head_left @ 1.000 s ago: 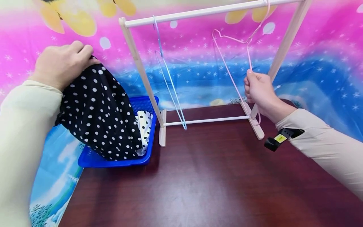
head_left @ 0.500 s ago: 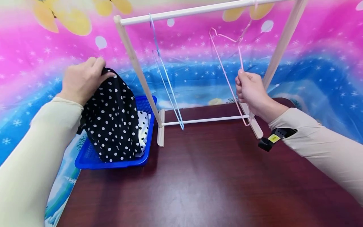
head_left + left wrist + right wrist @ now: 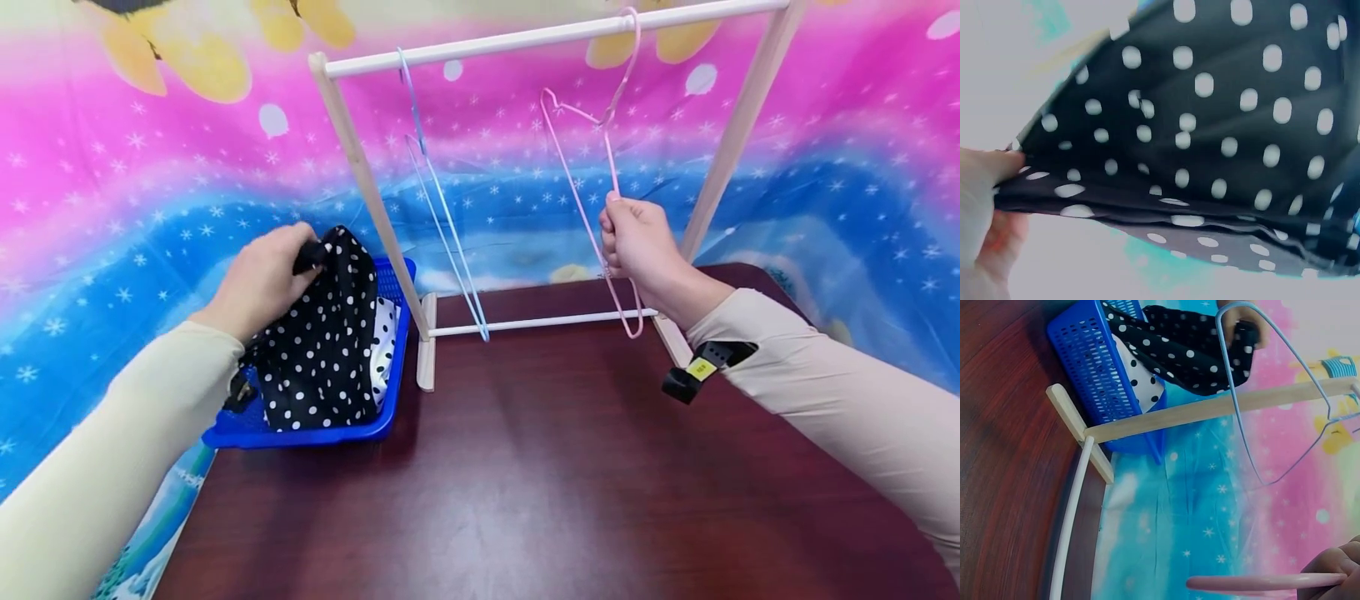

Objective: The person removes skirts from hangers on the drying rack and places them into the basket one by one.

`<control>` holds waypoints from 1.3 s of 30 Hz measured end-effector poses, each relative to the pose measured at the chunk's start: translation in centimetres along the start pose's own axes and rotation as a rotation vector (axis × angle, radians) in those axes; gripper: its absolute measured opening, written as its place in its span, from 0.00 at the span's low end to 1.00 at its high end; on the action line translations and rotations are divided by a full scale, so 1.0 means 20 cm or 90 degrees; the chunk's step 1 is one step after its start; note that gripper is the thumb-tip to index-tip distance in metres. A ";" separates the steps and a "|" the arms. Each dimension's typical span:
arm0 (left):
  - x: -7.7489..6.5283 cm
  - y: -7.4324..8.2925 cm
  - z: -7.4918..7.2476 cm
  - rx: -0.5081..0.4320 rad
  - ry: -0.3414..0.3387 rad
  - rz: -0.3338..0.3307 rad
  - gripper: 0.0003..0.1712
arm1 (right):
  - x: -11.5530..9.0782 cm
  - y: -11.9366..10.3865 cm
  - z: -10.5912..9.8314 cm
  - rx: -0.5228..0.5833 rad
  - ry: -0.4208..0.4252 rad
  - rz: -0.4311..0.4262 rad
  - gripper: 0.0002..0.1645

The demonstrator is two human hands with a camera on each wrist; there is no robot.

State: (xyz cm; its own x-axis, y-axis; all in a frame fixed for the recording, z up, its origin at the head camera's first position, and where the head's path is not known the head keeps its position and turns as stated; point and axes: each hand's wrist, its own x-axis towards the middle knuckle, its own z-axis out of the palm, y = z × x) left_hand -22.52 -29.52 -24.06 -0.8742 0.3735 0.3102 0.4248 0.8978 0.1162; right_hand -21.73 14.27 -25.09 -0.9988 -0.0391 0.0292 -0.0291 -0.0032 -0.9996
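Note:
A black cloth with white dots [image 3: 322,358] is bunched at the top in my left hand [image 3: 258,279], which pinches it by a gathered edge. Its lower part hangs into the blue basket [image 3: 322,437]. In the left wrist view the cloth [image 3: 1204,87] spreads out from my thumb and fingers. On the right, my right hand [image 3: 645,246] grips one side of a pink hanger [image 3: 608,121], whose hook is over the rack's top rail [image 3: 487,46]. The right wrist view shows the pink hanger [image 3: 1260,584] edge-on at my fingers.
A light blue hanger [image 3: 422,152] hangs near the rack's left post [image 3: 367,183]. Under the black cloth, a white cloth with black dots [image 3: 385,350] lies in the basket. The rack stands on a dark wooden table [image 3: 487,467], before a colourful printed backdrop [image 3: 187,167].
My left hand has come down and to the right, lowering the black cloth over the basket. My right hand has moved left, and the pink hanger has slid left along the rail.

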 end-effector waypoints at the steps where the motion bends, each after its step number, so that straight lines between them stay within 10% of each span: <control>1: -0.01 0.00 0.02 -0.006 -0.032 -0.014 0.12 | 0.00 0.00 0.00 0.000 0.000 0.001 0.28; 7: -0.09 0.02 0.16 0.031 -0.184 -0.025 0.14 | -0.01 0.01 0.02 0.010 -0.008 0.004 0.28; 15: -0.28 0.01 0.27 0.098 -0.253 0.011 0.17 | -0.02 -0.01 0.03 -0.003 -0.011 0.011 0.28; 26: -0.45 0.05 0.42 0.075 -0.258 -0.013 0.18 | -0.01 0.00 0.05 -0.011 -0.028 0.020 0.28; 39: -0.48 0.14 0.40 -0.016 -0.254 0.030 0.14 | 0.00 0.00 0.04 -0.016 -0.019 -0.002 0.28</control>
State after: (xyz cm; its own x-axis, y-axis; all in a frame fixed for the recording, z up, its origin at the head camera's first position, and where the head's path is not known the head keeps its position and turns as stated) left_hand -14.78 -28.80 -34.20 -0.8739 0.4802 -0.0751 0.4682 0.8732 0.1352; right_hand -21.64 13.53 -25.01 -0.9971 -0.0694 0.0327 -0.0343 0.0214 -0.9992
